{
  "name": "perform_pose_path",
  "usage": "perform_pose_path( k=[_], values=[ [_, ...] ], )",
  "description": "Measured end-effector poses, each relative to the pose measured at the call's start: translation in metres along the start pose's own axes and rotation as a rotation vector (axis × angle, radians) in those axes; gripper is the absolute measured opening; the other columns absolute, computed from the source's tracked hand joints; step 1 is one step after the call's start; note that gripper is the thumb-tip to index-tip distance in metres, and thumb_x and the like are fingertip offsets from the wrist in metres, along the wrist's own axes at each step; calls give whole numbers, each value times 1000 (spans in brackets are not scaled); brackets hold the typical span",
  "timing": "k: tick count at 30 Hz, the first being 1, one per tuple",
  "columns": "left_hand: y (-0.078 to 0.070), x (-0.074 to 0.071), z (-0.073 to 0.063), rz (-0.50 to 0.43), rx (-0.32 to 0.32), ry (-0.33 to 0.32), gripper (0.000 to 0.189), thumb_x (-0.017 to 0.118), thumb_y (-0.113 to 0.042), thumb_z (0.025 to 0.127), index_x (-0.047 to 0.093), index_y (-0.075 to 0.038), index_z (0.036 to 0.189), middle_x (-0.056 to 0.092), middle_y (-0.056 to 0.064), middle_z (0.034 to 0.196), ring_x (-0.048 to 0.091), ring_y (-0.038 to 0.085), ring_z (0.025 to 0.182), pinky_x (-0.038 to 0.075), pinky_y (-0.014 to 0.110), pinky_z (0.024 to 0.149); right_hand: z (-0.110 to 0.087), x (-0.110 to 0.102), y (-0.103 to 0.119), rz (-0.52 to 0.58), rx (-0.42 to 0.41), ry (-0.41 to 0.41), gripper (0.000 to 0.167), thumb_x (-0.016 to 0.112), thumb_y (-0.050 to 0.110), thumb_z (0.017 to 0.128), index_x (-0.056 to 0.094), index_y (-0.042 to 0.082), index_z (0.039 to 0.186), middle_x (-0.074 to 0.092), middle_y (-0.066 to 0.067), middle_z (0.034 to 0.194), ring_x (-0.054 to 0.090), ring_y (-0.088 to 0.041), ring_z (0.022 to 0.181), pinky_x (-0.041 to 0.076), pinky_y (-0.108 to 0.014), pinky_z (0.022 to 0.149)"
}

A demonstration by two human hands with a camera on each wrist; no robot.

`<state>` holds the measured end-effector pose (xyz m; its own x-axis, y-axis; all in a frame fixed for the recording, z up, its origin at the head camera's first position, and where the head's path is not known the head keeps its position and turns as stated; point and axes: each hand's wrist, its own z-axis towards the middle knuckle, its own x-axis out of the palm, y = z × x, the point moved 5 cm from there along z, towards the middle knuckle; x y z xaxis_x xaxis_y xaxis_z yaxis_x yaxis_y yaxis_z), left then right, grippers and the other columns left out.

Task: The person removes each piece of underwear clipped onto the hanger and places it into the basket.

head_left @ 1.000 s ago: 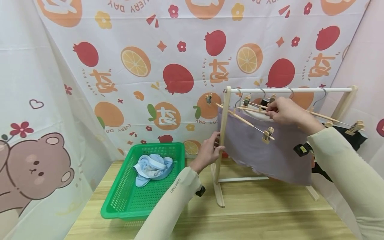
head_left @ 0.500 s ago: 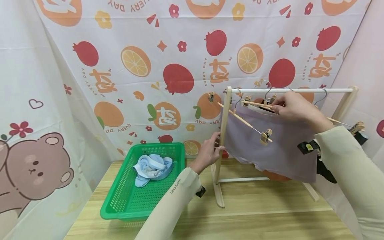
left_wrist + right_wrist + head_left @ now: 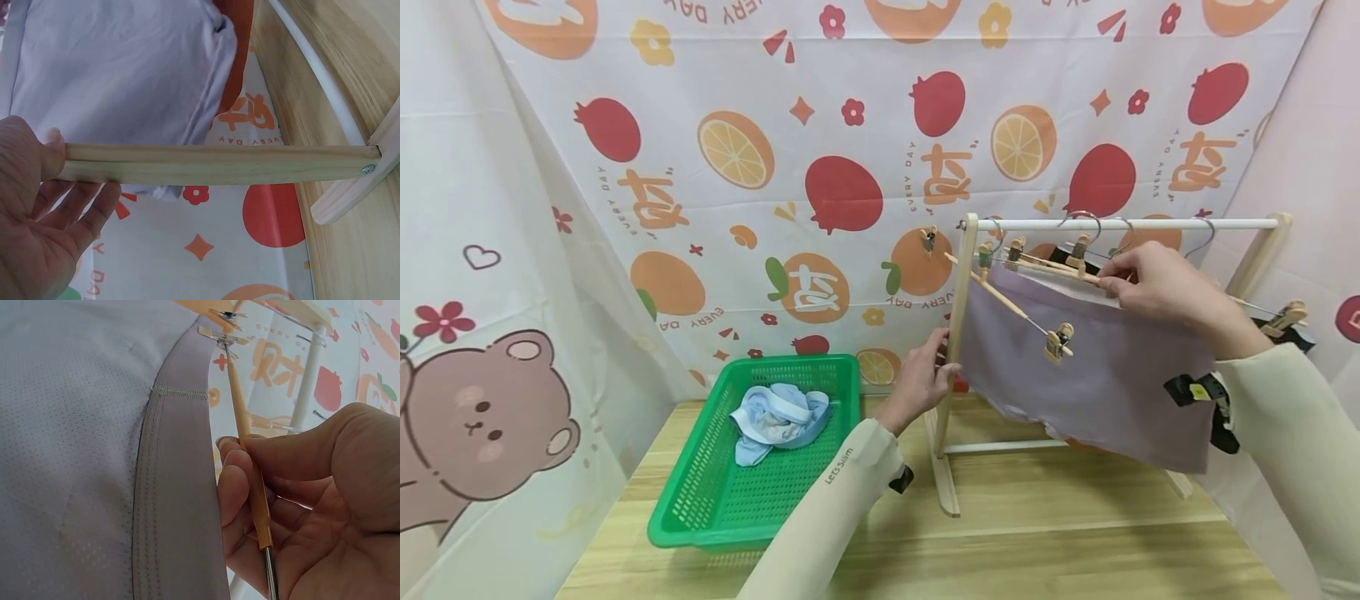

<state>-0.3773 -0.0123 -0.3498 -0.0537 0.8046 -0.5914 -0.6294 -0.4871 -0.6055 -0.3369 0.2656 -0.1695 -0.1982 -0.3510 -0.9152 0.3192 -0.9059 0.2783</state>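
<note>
My right hand pinches the wooden bar of a clip hanger between thumb and fingers. From that hanger a lilac garment with a stitched waistband hangs at the rack; a clip grips the waistband's far end. The hanger's hook leans at the white rod; whether it bears on the rod I cannot tell. My left hand holds the rack's near-left wooden post, thumb on one side and fingers on the other.
Left of the lilac garment hangs a bare clip hanger. Dark clothing hangs behind, at the right. A green basket with a light blue garment stands on the wooden table, left of the rack.
My right hand has shifted rightward along the rod, carrying the hanger and lilac garment with it. The hanger's hook has tilted over. My left hand stays on the post.
</note>
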Motion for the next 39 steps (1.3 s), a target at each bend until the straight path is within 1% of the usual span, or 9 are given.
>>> perform_pose_path(
  k=[3, 8, 14, 18, 24, 27, 31, 35, 39],
  values=[
    [0, 0, 0, -7, 8, -2, 40, 63, -6, 99, 49, -7, 137, 71, 17, 109, 74, 30, 98, 62, 38, 84, -8, 6, -4, 5, 0, 5, 23, 61, 12, 97, 75, -1, 110, 70, -13, 88, 54, -20, 72, 38, -29, 57],
    [1, 0, 0, -2, 16, 3, 41, 62, -6, 99, 48, -8, 138, 72, 17, 110, 75, 28, 97, 62, 37, 83, -23, 18, -10, -1, -4, 19, 23, 61, 10, 96, 75, -2, 110, 71, -9, 84, 52, -14, 66, 39, -27, 54],
    [2, 0, -1, 13, 6, 15, 39, 60, -10, 101, 49, -8, 138, 72, 16, 110, 75, 26, 97, 62, 35, 82, -39, 32, -22, 3, -5, 39, 22, 61, 11, 97, 75, 0, 110, 72, -5, 83, 53, -9, 66, 42, -26, 56],
    [2, 0, -1, 15, 10, 15, 37, 60, -10, 101, 49, -9, 137, 72, 16, 110, 74, 27, 97, 62, 36, 82, -53, 36, -27, -29, -22, 16, 19, 63, 12, 96, 77, 4, 106, 70, 1, 79, 52, -6, 65, 41, -25, 59],
    [2, 0, 0, 28, 23, 12, 40, 61, -10, 101, 47, -9, 139, 73, 16, 109, 74, 29, 96, 62, 39, 83, -76, 43, -32, -46, -51, -3, 14, 65, 12, 95, 77, 9, 102, 65, 3, 75, 47, -4, 63, 37, -24, 58],
    [2, 0, 0, 37, 29, 7, 40, 61, -10, 101, 48, -8, 138, 73, 15, 108, 74, 28, 95, 62, 39, 81, -85, 48, -34, -47, -82, -22, 11, 67, 10, 94, 78, 11, 96, 67, 4, 76, 46, -1, 63, 37, -23, 58],
    [2, -1, 0, 43, 34, 1, 40, 60, -10, 101, 47, -8, 139, 72, 16, 108, 74, 29, 96, 62, 40, 81, -92, 52, -34, -44, -121, -53, 11, 69, 8, 93, 79, 9, 96, 73, 1, 84, 47, 2, 65, 38, -22, 59],
    [1, -1, -1, 47, 26, 9, 42, 60, -10, 101, 45, -9, 141, 72, 17, 109, 74, 29, 98, 62, 41, 83, -100, 57, -36, -34, -102, -36, 12, 69, 10, 94, 79, 9, 100, 74, -1, 88, 46, 3, 66, 38, -22, 59],
    [1, 0, -1, 39, 20, 13, 42, 60, -10, 101, 45, -8, 141, 72, 16, 110, 73, 28, 100, 62, 39, 83, -110, 61, -37, -7, -81, -20, 12, 69, 13, 96, 78, 10, 102, 72, 3, 86, 45, 4, 63, 37, -22, 58]
  ],
)
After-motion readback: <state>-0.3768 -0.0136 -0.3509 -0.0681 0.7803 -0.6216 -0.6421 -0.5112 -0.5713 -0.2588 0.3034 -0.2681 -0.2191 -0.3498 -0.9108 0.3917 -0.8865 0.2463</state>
